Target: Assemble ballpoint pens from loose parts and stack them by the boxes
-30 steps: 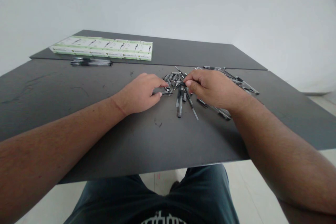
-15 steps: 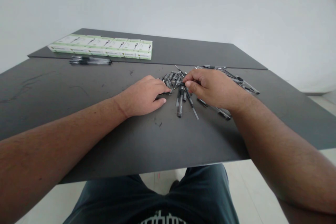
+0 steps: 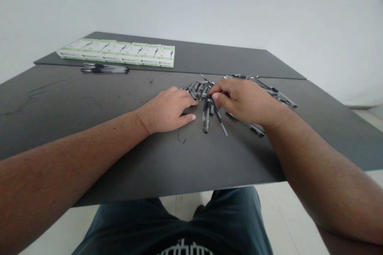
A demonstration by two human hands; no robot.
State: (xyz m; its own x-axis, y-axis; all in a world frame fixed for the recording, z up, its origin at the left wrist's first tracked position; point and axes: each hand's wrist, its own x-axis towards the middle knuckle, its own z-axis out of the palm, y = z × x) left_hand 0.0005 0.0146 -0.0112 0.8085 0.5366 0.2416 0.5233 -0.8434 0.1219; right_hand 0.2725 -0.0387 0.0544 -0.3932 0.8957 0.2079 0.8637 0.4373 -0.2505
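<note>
My right hand (image 3: 243, 97) hovers over a loose pile of pens and pen parts (image 3: 197, 86), its thumb and index finger pinched on a slim black and clear pen (image 3: 206, 95). Left of the pile rests my left hand (image 3: 170, 109), palm down, thumb and fingers apart, fingertips at the near edge of the parts. What lies under those fingers is hidden. A clear pen with black ends (image 3: 206, 117) and a thin refill-like stick (image 3: 223, 125) point toward me between the hands.
White and green boxes (image 3: 119, 53) stand in a row at the back left of the dark table (image 3: 167, 167). A bundle of pens (image 3: 104, 68) lies before them. More pens (image 3: 278, 95) are scattered beyond my right hand, others (image 3: 254, 128) beneath its wrist.
My left hand has slid slightly right, its thumb closer to the pens. A dark piece seen under its fingers is now hidden. The right hand keeps its pinch, nearly still.
</note>
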